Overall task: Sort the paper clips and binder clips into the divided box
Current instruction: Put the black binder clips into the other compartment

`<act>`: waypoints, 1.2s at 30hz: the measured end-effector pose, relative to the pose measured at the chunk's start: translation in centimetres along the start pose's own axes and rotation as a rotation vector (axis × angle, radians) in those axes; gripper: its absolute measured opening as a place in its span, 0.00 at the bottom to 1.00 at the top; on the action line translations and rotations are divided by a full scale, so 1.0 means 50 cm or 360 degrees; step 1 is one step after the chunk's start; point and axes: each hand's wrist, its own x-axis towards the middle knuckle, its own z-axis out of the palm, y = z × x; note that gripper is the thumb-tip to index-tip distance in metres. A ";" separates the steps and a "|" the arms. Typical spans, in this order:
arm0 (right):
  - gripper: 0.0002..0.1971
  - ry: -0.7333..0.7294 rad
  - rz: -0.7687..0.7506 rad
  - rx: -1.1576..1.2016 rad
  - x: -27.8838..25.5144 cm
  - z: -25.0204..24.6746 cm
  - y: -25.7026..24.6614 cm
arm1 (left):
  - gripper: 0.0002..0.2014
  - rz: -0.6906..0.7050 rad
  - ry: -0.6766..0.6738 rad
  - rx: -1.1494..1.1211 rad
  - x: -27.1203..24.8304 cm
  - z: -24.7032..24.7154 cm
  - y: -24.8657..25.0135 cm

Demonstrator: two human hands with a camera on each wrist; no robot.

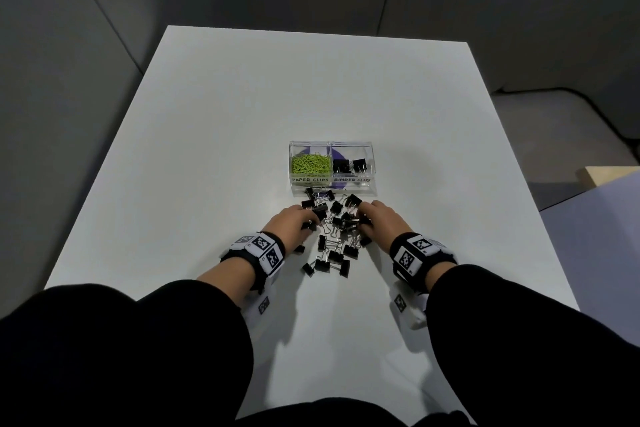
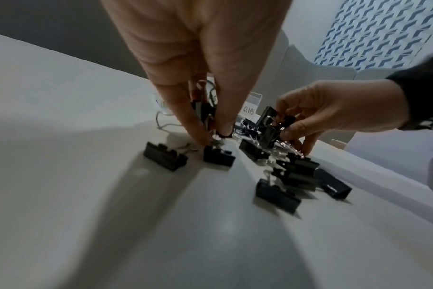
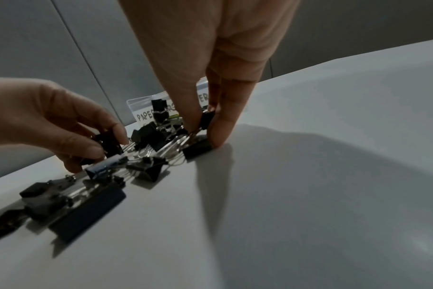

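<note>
A clear divided box (image 1: 331, 186) stands mid-table, labelled PAPER CLIPS and BINDER CLIPS. Green paper clips (image 1: 310, 163) fill its left compartment; a few black binder clips (image 1: 349, 165) lie in the right one. Several black binder clips (image 1: 334, 255) are scattered in front of the box. My left hand (image 1: 294, 224) pinches binder clips (image 2: 204, 113) at the pile's left side. My right hand (image 1: 379, 218) pinches a binder clip (image 3: 207, 119) at the pile's right side, its fingertips (image 3: 216, 140) down on the table beside another clip (image 3: 197, 149).
The white table (image 1: 242, 114) has bare surface all round the box and pile. Its edges drop to a grey floor on the left and right. A light wooden block (image 1: 609, 177) and a pale panel stand off the table at the right.
</note>
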 end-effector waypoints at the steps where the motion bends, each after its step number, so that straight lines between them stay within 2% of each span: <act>1: 0.13 0.0028 -0.0008 0.0017 -0.002 -0.002 0.001 | 0.13 0.0009 0.0012 -0.0012 -0.002 -0.003 0.003; 7: 0.11 0.0178 -0.0008 0.0190 -0.005 -0.042 0.011 | 0.15 0.0107 0.0118 -0.0106 -0.006 -0.032 0.022; 11: 0.10 0.0445 -0.0046 0.0392 0.004 -0.088 0.003 | 0.14 0.0167 0.0208 -0.0179 0.007 -0.065 0.034; 14: 0.12 0.0668 -0.0041 0.0488 0.034 -0.121 0.004 | 0.14 0.0299 0.0309 -0.0193 0.028 -0.095 0.049; 17: 0.12 0.0765 -0.0007 0.0523 0.077 -0.144 0.001 | 0.14 0.0380 0.0385 -0.0187 0.064 -0.128 0.071; 22: 0.17 0.0514 0.0041 0.0213 0.132 -0.140 -0.006 | 0.13 0.0437 0.0431 -0.0138 0.141 -0.160 0.096; 24: 0.17 0.0506 0.0068 0.0150 0.134 -0.129 0.006 | 0.13 0.0451 0.0395 -0.0120 0.168 -0.161 0.104; 27: 0.11 0.0533 0.0144 0.0188 0.115 -0.117 0.031 | 0.13 0.0485 0.0289 -0.0070 0.202 -0.151 0.113; 32: 0.09 0.0287 0.0104 0.0094 0.065 -0.087 0.058 | 0.17 0.0490 0.0081 0.0060 0.228 -0.127 0.117; 34: 0.09 0.0262 0.0090 0.0069 0.053 -0.071 0.062 | 0.20 0.0529 0.0082 0.0140 0.223 -0.128 0.117; 36: 0.15 0.0170 0.0098 0.0067 0.048 -0.056 0.062 | 0.18 0.0577 0.0117 0.0232 0.209 -0.131 0.116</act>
